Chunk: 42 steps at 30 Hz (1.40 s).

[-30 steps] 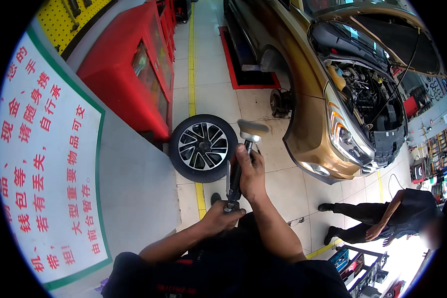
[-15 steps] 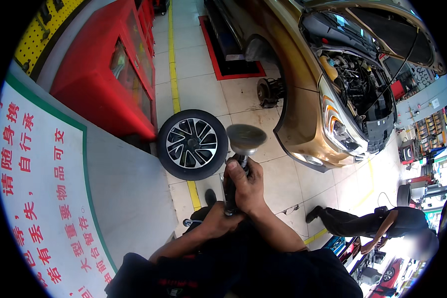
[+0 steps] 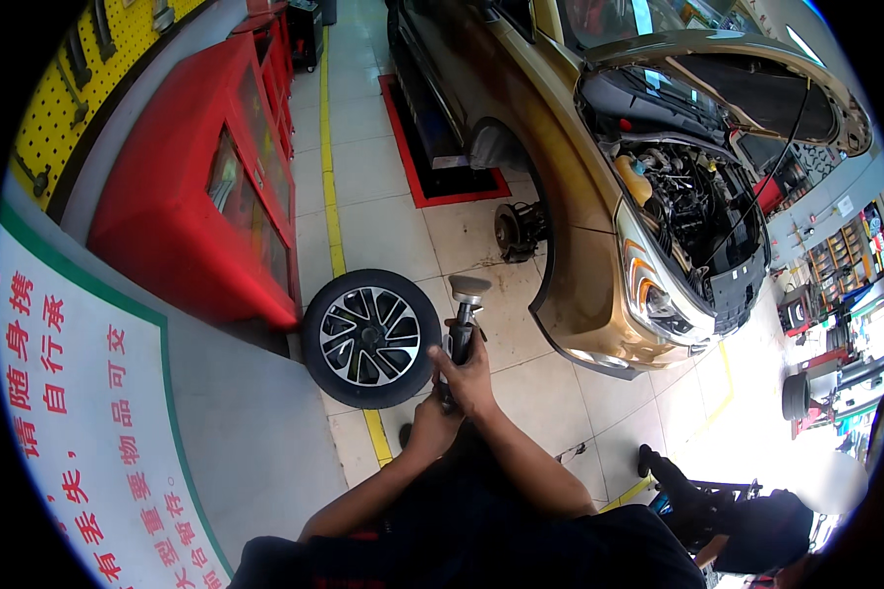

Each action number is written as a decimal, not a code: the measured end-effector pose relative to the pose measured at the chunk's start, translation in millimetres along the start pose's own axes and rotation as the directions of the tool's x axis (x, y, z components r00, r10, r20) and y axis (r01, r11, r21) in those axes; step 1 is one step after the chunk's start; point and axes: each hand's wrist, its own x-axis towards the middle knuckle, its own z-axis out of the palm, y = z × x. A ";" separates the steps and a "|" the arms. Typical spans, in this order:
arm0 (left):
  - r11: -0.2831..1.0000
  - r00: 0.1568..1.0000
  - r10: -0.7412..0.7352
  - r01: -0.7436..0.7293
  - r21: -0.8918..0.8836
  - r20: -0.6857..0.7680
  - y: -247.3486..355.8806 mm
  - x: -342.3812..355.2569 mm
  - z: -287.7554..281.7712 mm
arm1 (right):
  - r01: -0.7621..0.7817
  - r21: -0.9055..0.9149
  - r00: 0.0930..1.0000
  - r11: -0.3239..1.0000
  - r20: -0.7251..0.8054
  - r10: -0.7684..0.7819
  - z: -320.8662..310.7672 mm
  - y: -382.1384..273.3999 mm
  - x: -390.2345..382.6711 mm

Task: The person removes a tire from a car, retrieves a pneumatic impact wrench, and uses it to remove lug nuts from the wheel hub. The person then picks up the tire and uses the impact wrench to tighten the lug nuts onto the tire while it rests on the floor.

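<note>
Both my hands are closed around a disc sander (image 3: 461,334), a dark, slim-bodied hand tool with a round grey pad at its far end. My right hand (image 3: 469,381) wraps the upper body, its thumb lying along the side. Lower down, at the tool's near end, sits my left hand (image 3: 436,426), fingers partly hidden. The sander points away from me, above the floor. Just left of it a wheel (image 3: 371,339) with a black tyre and silver-and-black spokes lies flat on the tiles, apart from the pad as far as I can tell.
A gold car (image 3: 599,285) with raised bonnet stands at the right, its brake disc (image 3: 517,232) bare. Red cabinets (image 3: 192,196) and a white sign board (image 3: 79,393) line the left. A red-framed floor opening (image 3: 452,196) lies ahead. Another person (image 3: 746,525) bends at the lower right.
My hands have carried the sander farther out, and its pad now shows more edge-on. The view has tilted up a little. The other person has shifted lower in the picture.
</note>
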 end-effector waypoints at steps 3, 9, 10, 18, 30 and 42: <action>0.999 0.999 0.008 -0.009 0.035 0.038 -22.6 17.8 23.6 | -0.338 -0.002 0.940 0.941 -0.038 0.338 -13.1 4.1 20.6; 0.970 0.963 -0.240 0.234 0.066 0.119 -57.7 56.3 68.3 | -0.510 0.111 0.855 0.853 -0.049 0.517 -42.4 43.3 59.3; 0.951 0.941 -0.308 0.302 0.064 0.140 -60.7 66.5 76.1 | -0.529 0.126 0.842 0.839 -0.045 0.537 -48.1 48.4 67.5; 0.937 0.921 -0.350 0.345 0.061 0.169 -84.9 160.6 126.9 | -0.632 0.145 0.768 0.762 -0.014 0.640 -100.7 74.5 162.6; 0.824 0.809 -0.563 0.565 0.045 0.169 -17.3 264.8 131.3 | -0.705 0.264 0.694 0.658 0.068 0.717 -125.1 91.6 264.3; 0.926 0.962 -0.273 0.266 0.268 -0.012 -6.6 387.6 63.1 | -0.708 0.436 0.683 0.556 0.223 0.695 -44.6 130.8 389.7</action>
